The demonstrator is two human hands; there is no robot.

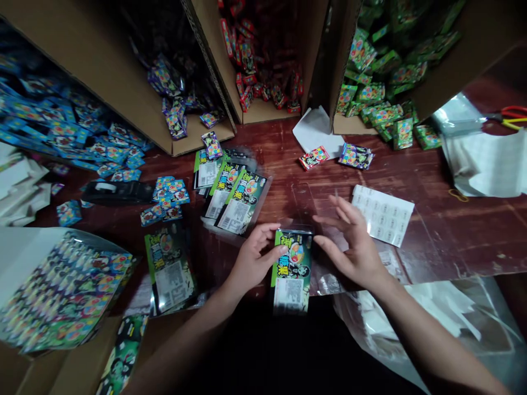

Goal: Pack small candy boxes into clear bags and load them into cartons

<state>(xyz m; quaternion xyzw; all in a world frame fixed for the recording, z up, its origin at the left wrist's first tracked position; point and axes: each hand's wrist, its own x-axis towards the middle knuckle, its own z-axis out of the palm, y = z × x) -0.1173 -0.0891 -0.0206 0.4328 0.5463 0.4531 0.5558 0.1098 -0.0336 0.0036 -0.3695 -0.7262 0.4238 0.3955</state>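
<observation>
Pinched between the thumb and fingers of my left hand (260, 256) is a green-and-black candy packet (293, 269) with a white printed label, in a clear sleeve. It hangs over the table's front edge, close to my body. My right hand (349, 241) is just right of the packet with its fingers apart, holding nothing. Behind my left hand lies a fanned group of similar packets (236, 206). Another stack of such packets (171, 269) sits left of my left forearm. A sheet of round stickers (382, 214) lies beyond my right hand.
Open cartons hold small blue packets (74, 120), purple packets (175, 112), red packets (247, 60) and green packets (387, 109). A black tape dispenser (117, 192) stands at left. Scissors (514, 118) and clear bags (459, 115) lie at far right. A bag of paper scraps (428, 312) hangs below the table edge.
</observation>
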